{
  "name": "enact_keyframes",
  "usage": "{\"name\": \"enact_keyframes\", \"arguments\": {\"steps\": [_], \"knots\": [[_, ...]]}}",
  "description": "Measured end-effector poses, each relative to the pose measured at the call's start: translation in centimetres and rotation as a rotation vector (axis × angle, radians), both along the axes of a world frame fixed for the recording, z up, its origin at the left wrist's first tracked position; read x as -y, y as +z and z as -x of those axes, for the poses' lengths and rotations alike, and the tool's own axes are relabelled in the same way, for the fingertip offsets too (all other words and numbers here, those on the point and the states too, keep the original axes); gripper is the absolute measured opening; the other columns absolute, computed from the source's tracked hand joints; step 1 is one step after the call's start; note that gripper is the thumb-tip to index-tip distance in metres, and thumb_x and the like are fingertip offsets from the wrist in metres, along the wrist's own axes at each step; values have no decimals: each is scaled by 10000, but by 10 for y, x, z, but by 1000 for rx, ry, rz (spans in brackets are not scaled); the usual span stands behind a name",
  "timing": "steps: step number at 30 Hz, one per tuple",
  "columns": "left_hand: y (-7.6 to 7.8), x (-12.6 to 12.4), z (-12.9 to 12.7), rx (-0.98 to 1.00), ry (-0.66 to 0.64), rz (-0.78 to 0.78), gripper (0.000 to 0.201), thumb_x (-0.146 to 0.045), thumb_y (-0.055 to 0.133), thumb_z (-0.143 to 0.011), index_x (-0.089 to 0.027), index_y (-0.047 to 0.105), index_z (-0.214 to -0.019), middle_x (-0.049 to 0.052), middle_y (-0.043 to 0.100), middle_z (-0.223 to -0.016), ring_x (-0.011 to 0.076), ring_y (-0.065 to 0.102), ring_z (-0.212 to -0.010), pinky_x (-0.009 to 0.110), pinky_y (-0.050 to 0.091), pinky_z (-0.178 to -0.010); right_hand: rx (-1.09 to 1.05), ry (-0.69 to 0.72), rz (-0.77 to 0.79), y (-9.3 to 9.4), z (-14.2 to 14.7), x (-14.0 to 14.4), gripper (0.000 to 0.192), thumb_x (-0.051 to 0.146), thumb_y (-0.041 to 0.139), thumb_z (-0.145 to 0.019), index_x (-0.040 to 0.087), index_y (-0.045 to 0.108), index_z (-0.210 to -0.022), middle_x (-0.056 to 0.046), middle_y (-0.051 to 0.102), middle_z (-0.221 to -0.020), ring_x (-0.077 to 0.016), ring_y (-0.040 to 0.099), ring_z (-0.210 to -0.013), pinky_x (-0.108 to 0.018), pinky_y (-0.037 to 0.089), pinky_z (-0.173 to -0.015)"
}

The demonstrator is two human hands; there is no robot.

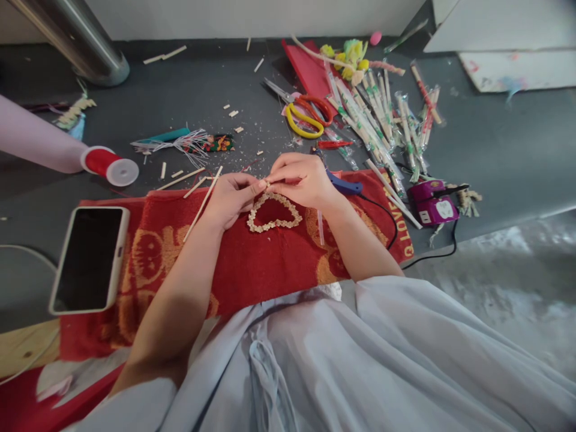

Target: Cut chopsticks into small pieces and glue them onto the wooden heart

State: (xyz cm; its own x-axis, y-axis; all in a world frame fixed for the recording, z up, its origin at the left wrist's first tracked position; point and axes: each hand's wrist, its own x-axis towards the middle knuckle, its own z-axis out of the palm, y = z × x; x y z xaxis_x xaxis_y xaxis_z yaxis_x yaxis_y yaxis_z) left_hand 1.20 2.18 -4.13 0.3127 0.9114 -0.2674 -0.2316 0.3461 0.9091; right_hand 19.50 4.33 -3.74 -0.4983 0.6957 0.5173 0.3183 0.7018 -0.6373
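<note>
A heart-shaped ring of small pale wooden-looking pieces (252,223) hangs or lies at my fingertips above a red towel (252,273). My left hand (234,195) pinches the ring's far end between thumb and fingers. From the other side my right hand (303,180) pinches at the same spot, its fingertips meeting those of the left. Exactly what lies between the fingertips is mostly hidden. Thin pale sticks (203,203) rest beside my left wrist. Close behind my right hand is a blue-handled tool (344,183) with a black cord.
Scissors (308,117) and many wrapped sticks (371,123) lie beyond my right hand. A purple box (432,202) stands right. At left are a phone (91,258), a red thread spool (110,166) and a metal post (85,42). Cut bits litter the grey table (189,90).
</note>
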Motion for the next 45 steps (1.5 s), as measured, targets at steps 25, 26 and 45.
{"name": "enact_keyframes", "arguments": {"steps": [25,26,45], "knots": [[-1,0,-1,-58,33,-24,383,-426,868,-572,-147,609,-606,-91,378,-412,-1,228,-325,178,129,-349,18,-36,-12,-3,1,0,151,298,638,-850,192,729,-792,-7,661,-763,-102,574,-690,-248,436,-636],[-1,0,-1,-54,27,-21,376,-426,865,-581,-148,614,-616,-94,369,-412,-1,224,-326,180,128,-351,27,-44,-9,-3,1,0,145,293,632,-852,196,730,-807,-8,663,-778,-106,577,-705,-253,440,-651],[0,-2,1,-64,10,-24,218,-357,716,-769,-158,635,-734,-114,280,-411,12,199,-366,162,170,-388,684,-425,241,30,-104,0,369,489,740,-728,198,729,-954,-46,665,-751,-190,586,-702,-362,471,-738]]}}
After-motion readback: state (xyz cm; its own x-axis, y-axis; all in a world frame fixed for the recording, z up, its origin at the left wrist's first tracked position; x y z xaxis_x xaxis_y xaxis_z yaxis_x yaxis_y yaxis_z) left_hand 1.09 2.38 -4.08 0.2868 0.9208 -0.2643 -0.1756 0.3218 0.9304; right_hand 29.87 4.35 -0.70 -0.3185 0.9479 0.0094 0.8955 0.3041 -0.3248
